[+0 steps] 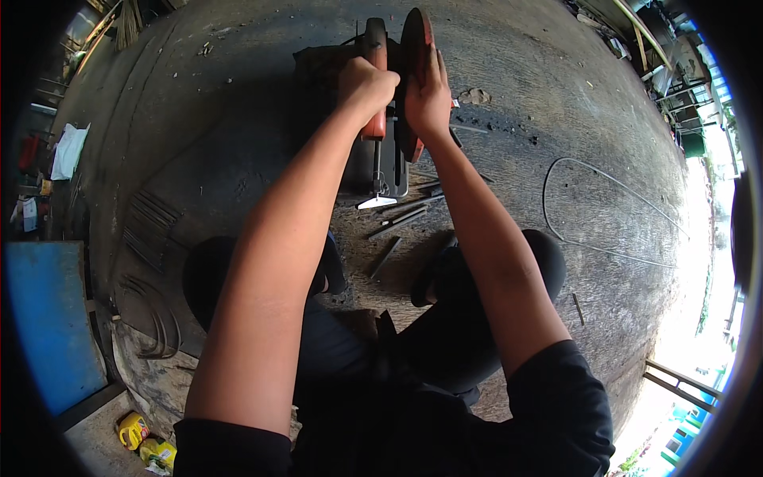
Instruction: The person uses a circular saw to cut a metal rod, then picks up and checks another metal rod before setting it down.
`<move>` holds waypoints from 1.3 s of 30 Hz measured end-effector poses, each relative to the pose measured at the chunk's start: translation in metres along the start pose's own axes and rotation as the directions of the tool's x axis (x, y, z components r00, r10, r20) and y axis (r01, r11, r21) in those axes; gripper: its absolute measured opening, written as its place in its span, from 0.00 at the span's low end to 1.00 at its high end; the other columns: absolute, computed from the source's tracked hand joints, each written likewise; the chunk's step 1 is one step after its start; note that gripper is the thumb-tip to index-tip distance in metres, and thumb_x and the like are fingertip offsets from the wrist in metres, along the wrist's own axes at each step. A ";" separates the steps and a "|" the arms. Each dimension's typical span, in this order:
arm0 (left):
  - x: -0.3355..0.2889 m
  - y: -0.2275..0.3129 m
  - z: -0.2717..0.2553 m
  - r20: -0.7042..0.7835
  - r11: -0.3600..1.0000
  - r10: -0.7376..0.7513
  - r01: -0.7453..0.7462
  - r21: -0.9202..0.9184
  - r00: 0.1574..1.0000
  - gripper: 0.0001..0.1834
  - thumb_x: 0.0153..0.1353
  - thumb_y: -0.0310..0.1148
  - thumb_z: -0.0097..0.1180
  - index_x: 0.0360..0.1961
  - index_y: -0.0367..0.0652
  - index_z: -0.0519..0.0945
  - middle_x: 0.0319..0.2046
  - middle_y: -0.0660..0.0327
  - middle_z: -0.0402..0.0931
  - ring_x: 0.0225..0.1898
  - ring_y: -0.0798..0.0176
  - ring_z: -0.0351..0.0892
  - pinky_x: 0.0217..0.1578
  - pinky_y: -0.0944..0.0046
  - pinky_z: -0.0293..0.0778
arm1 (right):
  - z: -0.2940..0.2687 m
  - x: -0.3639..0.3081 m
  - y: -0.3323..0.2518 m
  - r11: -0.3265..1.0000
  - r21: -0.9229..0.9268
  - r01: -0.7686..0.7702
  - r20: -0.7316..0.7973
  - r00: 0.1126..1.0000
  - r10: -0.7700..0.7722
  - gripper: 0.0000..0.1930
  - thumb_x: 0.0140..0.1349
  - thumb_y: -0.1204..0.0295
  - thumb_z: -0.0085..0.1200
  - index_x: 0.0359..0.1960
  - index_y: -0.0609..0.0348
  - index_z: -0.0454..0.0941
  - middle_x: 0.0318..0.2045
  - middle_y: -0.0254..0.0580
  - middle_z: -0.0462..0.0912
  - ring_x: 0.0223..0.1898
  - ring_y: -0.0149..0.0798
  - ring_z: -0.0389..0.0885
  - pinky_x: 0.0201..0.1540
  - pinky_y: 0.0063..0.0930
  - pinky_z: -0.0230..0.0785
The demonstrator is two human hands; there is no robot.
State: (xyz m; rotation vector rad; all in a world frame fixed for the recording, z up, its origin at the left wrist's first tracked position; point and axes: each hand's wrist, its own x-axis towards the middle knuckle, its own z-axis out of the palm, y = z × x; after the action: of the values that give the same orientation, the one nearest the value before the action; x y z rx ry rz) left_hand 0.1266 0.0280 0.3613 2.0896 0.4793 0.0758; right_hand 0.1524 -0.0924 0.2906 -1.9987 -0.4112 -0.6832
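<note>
A cut-off saw with orange and black parts [375,127] stands on the floor ahead of me, over a grey metal base [395,175]. My left hand [369,83] is closed at its orange upper part; the fingers curl over it, and what lies inside them is partly hidden. My right hand [429,97] lies against the right side of the round, reddish disc-shaped guard [416,40], fingers stretched upward along it. The disc stands upright, edge toward me. A white wing-shaped piece [377,203] sits at the near end of the base's screw rod.
Short dark metal offcuts [397,224] lie between my feet and the saw. A wire loop [548,187] lies to the right. Thin rods [147,219] and bent bars [163,322] are at the left, near a blue panel [52,318]. Yellow containers [133,430] stand at lower left.
</note>
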 end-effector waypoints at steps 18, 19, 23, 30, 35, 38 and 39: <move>-0.023 -0.025 0.012 -0.073 0.998 0.060 -0.062 -0.031 0.996 0.20 0.41 0.33 0.58 0.32 0.24 0.76 0.30 0.36 0.78 0.38 0.41 0.81 0.39 0.54 0.77 | 0.000 -0.031 -0.002 0.998 -0.056 -0.025 0.004 1.000 0.025 0.33 0.59 0.76 0.48 0.67 0.56 0.53 0.63 0.63 0.59 0.57 0.65 0.67 0.54 0.44 0.68; -0.024 -0.026 0.012 -0.075 0.997 0.067 -0.069 -0.025 0.995 0.20 0.41 0.33 0.58 0.32 0.24 0.75 0.30 0.36 0.78 0.38 0.41 0.81 0.39 0.54 0.77 | 0.000 -0.032 -0.002 0.998 -0.033 -0.056 0.014 0.998 0.056 0.33 0.59 0.76 0.49 0.67 0.56 0.53 0.64 0.60 0.59 0.59 0.63 0.65 0.57 0.44 0.66; -0.027 -0.029 0.013 -0.084 0.996 0.086 -0.088 -0.024 0.993 0.20 0.41 0.32 0.58 0.32 0.24 0.75 0.30 0.35 0.78 0.38 0.40 0.81 0.39 0.53 0.76 | 0.001 -0.035 -0.001 0.998 -0.040 -0.057 0.010 0.998 0.057 0.33 0.59 0.76 0.49 0.67 0.56 0.53 0.64 0.60 0.59 0.58 0.64 0.66 0.55 0.44 0.67; -0.030 -0.034 0.016 -0.087 0.996 0.089 -0.090 -0.013 0.992 0.21 0.42 0.33 0.58 0.33 0.24 0.74 0.31 0.34 0.77 0.39 0.39 0.80 0.41 0.53 0.75 | 0.003 -0.041 0.002 0.997 -0.063 -0.036 -0.005 0.999 0.036 0.33 0.59 0.76 0.49 0.67 0.56 0.53 0.64 0.60 0.58 0.57 0.64 0.68 0.53 0.45 0.69; -0.031 -0.038 0.018 -0.095 0.995 0.090 -0.093 -0.023 0.991 0.22 0.42 0.33 0.59 0.35 0.23 0.73 0.33 0.33 0.77 0.41 0.38 0.79 0.43 0.53 0.75 | 0.004 -0.044 0.003 0.996 -0.077 -0.035 -0.003 0.999 0.035 0.33 0.60 0.75 0.48 0.67 0.56 0.52 0.64 0.60 0.58 0.57 0.64 0.68 0.53 0.45 0.69; -0.032 -0.039 0.019 -0.103 0.995 0.092 -0.095 -0.026 0.990 0.23 0.42 0.33 0.59 0.36 0.23 0.73 0.34 0.33 0.77 0.42 0.38 0.79 0.45 0.53 0.74 | 0.004 -0.046 0.004 0.996 -0.072 -0.047 -0.002 0.999 0.047 0.33 0.60 0.75 0.48 0.67 0.55 0.52 0.64 0.59 0.58 0.56 0.64 0.68 0.53 0.45 0.69; -0.032 -0.040 0.019 -0.102 0.995 0.092 -0.095 -0.026 0.990 0.23 0.42 0.33 0.59 0.36 0.23 0.73 0.34 0.33 0.77 0.42 0.38 0.79 0.45 0.53 0.74 | 0.005 -0.046 0.004 0.996 -0.079 -0.039 -0.009 0.999 0.039 0.33 0.60 0.75 0.48 0.67 0.55 0.52 0.65 0.59 0.58 0.56 0.64 0.68 0.53 0.46 0.69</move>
State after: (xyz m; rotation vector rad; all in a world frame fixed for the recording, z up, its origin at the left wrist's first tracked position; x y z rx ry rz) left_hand 0.0899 0.0194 0.3220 2.0849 0.4375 0.2437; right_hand 0.1194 -0.0907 0.2576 -2.0729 -0.3446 -0.6917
